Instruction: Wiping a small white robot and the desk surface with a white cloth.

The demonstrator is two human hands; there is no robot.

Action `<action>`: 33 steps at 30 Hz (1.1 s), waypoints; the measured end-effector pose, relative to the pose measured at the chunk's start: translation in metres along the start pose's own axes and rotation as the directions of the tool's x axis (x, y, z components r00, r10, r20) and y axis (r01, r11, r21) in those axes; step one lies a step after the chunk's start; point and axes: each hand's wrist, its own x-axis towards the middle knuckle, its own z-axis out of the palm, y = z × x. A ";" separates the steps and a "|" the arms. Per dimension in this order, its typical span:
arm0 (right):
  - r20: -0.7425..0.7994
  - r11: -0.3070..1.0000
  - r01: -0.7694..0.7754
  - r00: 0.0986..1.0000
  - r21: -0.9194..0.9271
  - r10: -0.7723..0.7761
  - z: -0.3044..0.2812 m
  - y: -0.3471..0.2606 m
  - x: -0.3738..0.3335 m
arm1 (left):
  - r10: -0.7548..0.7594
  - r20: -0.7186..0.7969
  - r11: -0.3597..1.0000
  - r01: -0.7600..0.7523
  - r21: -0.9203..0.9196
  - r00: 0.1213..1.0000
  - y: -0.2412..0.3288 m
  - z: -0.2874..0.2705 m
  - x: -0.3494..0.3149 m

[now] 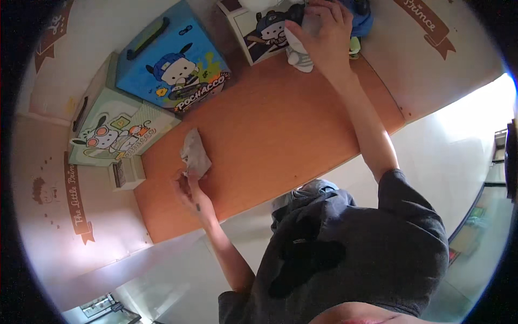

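Observation:
A crumpled pale grey cloth point(195, 154) stands up from the left part of the brown desk top point(270, 129). My left hand point(190, 195) has its fingers closed on the lower end of the cloth, and they are slightly blurred. At the back right, my right hand point(330, 46) reaches over a white toy dog figure point(300, 60), with thumb and fingers curled around its upper part. Much of the figure is hidden under that hand. Behind it is a cartoon-printed box point(264, 35) with a white frame.
At the back left stand a blue cartoon box point(172, 65) with a dark handle and a pale green cartoon box point(118, 135). A small white box point(127, 174) sits by the left wall. Something blue point(361, 19) lies beyond my right hand. Printed side walls border the desk.

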 end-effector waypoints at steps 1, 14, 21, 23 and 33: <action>0.154 0.996 -0.066 0.985 -0.057 0.074 -0.006 -0.004 -0.001 | 0.003 -0.004 1.000 -0.003 0.002 1.000 0.002 0.000 -0.002; 0.513 0.806 -0.163 0.837 0.570 -0.193 -0.026 -0.077 0.004 | -0.011 0.011 0.984 0.009 0.176 1.000 0.017 -0.009 -0.009; 0.515 0.671 -0.175 0.783 0.720 -0.349 -0.032 -0.107 0.000 | 0.007 -0.052 0.990 -0.014 -0.140 0.999 0.006 -0.011 0.008; 0.519 0.662 -0.189 0.782 0.725 -0.345 -0.032 -0.098 0.000 | 0.088 -0.037 0.946 -0.095 -0.309 0.995 0.064 0.031 0.016; 0.532 0.659 -0.342 0.840 0.670 -0.105 -0.027 -0.084 -0.015 | 0.687 0.425 0.656 -0.754 -0.016 0.589 0.084 0.128 0.049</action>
